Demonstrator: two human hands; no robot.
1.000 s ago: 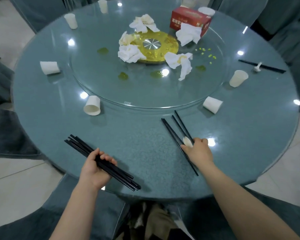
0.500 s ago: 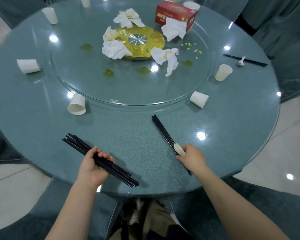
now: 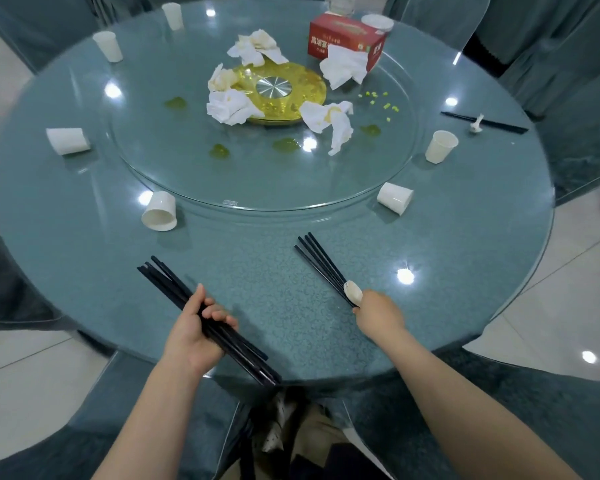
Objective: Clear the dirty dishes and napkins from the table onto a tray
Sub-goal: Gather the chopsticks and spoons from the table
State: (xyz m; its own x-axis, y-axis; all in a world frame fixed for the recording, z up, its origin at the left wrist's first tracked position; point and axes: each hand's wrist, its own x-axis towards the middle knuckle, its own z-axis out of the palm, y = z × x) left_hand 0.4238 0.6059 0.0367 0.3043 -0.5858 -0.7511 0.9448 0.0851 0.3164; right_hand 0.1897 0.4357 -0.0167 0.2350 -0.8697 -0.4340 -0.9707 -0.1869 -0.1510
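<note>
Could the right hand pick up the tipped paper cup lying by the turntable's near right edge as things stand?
Probably not yet. The path from the right hand to the tipped cup is bare tabletop, but the hand already grips black chopsticks and a small white spoon, so no fingers are free.

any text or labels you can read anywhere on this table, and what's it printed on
"高端宴": white characters on the front of the red tissue box; a tissue covers the rest of the line.
Smaller print beneath it and the marks on the box's right side: too small to read.
Small sticker on the glass turntable's near edge: too blurred to read.
</note>
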